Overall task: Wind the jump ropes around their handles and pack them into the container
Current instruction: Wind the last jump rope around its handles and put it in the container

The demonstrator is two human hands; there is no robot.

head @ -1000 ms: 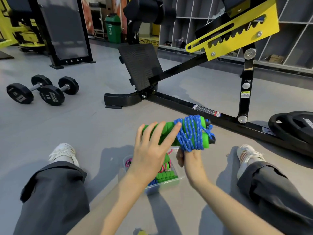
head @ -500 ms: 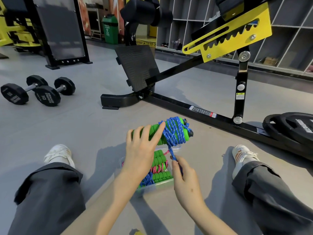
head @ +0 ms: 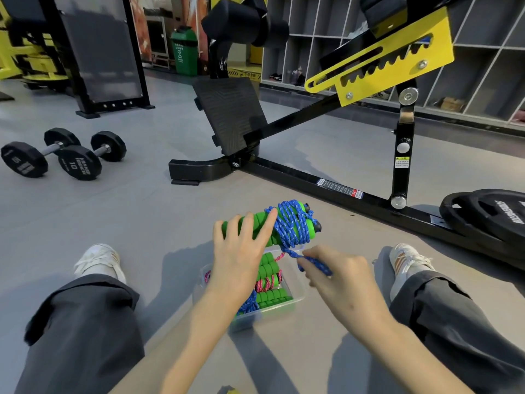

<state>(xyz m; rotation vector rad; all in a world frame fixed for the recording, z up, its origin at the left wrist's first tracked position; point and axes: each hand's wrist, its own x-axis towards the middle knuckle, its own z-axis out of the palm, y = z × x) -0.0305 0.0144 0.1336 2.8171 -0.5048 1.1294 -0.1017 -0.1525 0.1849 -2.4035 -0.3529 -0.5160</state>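
Down on the grey gym floor [head: 170, 223], the person sits with legs spread, and all the action is dead centre. The left hand [head: 237, 251] has the 2 green foam handles [head: 259, 220] up off the ground. Its fingers [head: 249, 223] are wrapped over the top of the pair, the index finger reaching toward the coils.

And what coils! The blue rope [head: 292, 220] is wound thick around the handles' right half, stopping just short of the black end caps [head: 317, 226] at 3 o'clock. Off the bottom of that bundle a short tail drops toward 5 o'clock, straight into the right hand [head: 338, 277], whose fingers are clenched in a pinch on the rope's end.

Directly below, at 6 o'clock of the bundle, the clear plastic container [head: 299, 294] sits on the floor between the legs, partly hidden by the left wrist. Inside lie more packed handles [head: 272, 295], green and side by side. 1 set is bound in pink rope [head: 265, 284], and a second blue bundle [head: 247, 304] shows at the container's 7 o'clock corner.

Out wide, 2 black dumbbells [head: 65, 157] lie at 10 o'clock. The black-and-yellow bench frame [head: 341, 191] runs from 12 round to 3, where black weight plates [head: 488, 214] are stacked. A green bin [head: 184, 52] stands far back at 11.
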